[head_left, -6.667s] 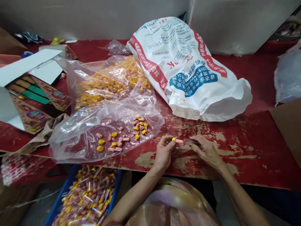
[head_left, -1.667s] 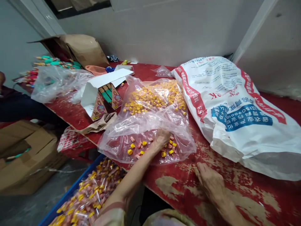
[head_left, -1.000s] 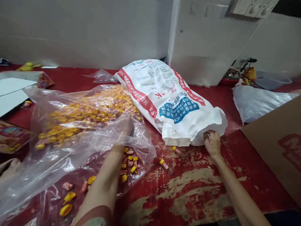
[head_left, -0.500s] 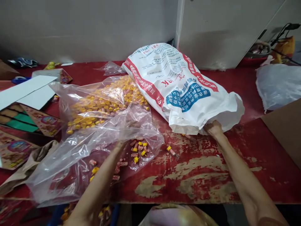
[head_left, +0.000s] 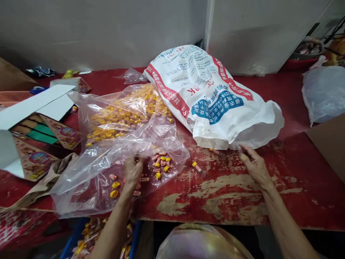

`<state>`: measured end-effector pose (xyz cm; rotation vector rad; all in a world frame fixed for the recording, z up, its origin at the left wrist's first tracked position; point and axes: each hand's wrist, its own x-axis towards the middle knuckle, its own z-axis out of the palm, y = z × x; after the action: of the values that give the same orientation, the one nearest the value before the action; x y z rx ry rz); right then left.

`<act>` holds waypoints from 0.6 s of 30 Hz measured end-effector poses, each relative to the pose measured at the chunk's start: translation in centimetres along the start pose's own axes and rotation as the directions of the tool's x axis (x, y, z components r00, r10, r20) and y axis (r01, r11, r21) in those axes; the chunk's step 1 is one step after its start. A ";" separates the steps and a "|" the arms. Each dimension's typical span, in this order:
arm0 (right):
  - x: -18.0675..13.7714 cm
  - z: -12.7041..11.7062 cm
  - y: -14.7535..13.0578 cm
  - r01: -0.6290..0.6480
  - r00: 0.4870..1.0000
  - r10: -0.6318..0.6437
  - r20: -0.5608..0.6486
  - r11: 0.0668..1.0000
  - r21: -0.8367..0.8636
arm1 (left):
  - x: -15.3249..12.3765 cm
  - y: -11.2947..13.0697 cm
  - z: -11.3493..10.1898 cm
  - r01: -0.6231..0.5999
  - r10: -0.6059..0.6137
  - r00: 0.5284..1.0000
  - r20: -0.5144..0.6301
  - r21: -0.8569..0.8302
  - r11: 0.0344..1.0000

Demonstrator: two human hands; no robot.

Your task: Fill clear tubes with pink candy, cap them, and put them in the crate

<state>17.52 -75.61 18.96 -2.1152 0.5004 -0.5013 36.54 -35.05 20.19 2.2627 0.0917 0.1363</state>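
The capped tube (head_left: pixel 198 168) is lying on the red surface (head_left: pixel 231 194) between the two hands, with its yellow end pointing to the upper left. The fingers of the left hand (head_left: pixel 132 172) are bending down among the small pieces at the front of the clear bag (head_left: pixel 81 201); I cannot tell whether they are pinching something. The thumb and first finger of the right hand (head_left: pixel 258 169) are standing near each other, just in front of the mouth of the white sack (head_left: pixel 175 68). A blurred clear bit is showing at their tips, and I cannot tell whether they are pinching it.

Near these fingers, a second tube (head_left: pixel 215 151) is lying by the front edge of the sack, partly hidden. Close to the left hand, pink pieces (head_left: pixel 113 177) and yellow caps (head_left: pixel 114 194) are lying scattered, and on its right side a small group is gathering both kinds together. Behind the hand, a large heap (head_left: pixel 129 113) of capped pieces is filling the back part of the bag, which is lying beside the sack.

Farther left, an open white box (head_left: pixel 58 104) is holding brown and green things. Below the surface, a blue bin (head_left: pixel 137 233) is containing more yellow-capped pieces. At the far right, a whitish plastic bag (head_left: pixel 325 93) is resting behind a brown carton (head_left: pixel 330 151).
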 end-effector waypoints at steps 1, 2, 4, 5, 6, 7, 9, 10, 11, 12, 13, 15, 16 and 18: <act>-0.8 0.5 -0.3 0.011 0.999 -0.014 0.040 0.997 0.071 | -1.2 0.0 -0.4 0.029 -0.027 0.999 0.016 -0.071 0.997; -1.5 1.1 -0.8 0.030 0.996 -0.039 0.080 0.993 0.112 | -2.6 0.3 -0.6 0.060 -0.054 0.998 0.040 -0.172 0.983; -2.4 2.3 -2.1 0.090 0.979 -0.114 0.172 0.985 0.144 | -5.8 1.6 -0.5 0.134 -0.097 0.990 0.107 -0.424 0.896; -2.7 2.9 -2.8 0.130 0.959 -0.164 0.231 0.979 0.158 | -7.4 2.5 -0.1 0.182 -0.119 0.981 0.150 -0.540 0.822; -2.9 3.5 -3.6 0.171 0.930 -0.218 0.295 0.969 0.179 | -8.8 3.5 0.5 0.227 -0.124 0.971 0.205 -0.626 0.746; -3.1 4.0 -4.4 0.208 0.897 -0.270 0.349 0.956 0.206 | -10.1 4.4 1.4 0.273 -0.122 0.957 0.263 -0.677 0.683; -3.5 4.9 -5.7 0.234 0.859 -0.322 0.399 0.939 0.252 | -12.1 6.1 3.2 0.346 -0.104 0.931 0.350 -0.751 0.562; -3.7 5.3 -6.1 0.208 0.867 -0.305 0.393 0.940 0.271 | -12.7 6.6 4.0 0.376 -0.103 0.920 0.379 -0.776 0.506; -4.0 5.6 -6.5 0.155 0.889 -0.267 0.373 0.941 0.302 | -13.2 7.1 4.8 0.410 -0.109 0.907 0.407 -0.795 0.448; -4.3 5.9 -6.7 0.085 0.913 -0.216 0.347 0.931 0.354 | -13.6 7.4 5.4 0.451 -0.121 0.890 0.440 -0.804 0.389; -4.6 6.2 -6.8 0.012 0.935 -0.160 0.318 0.907 0.420 | -13.9 7.6 5.8 0.498 -0.137 0.866 0.482 -0.802 0.330; -5.3 6.7 -7.0 -0.077 0.965 -0.073 0.253 0.840 0.536 | -14.6 7.8 6.4 0.589 -0.173 0.808 0.563 -0.774 0.232; -5.6 7.0 -7.0 -0.090 0.973 -0.048 0.224 0.819 0.567 | -14.9 7.9 6.6 0.620 -0.186 0.784 0.592 -0.759 0.199; -6.3 7.5 -7.1 -0.087 0.983 -0.020 0.183 0.825 0.559 | -15.4 8.1 6.9 0.642 -0.205 0.765 0.611 -0.749 0.165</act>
<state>17.35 -63.56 19.81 -1.5517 0.2395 -0.3719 22.31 -47.20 20.94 0.8893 0.3664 -0.4829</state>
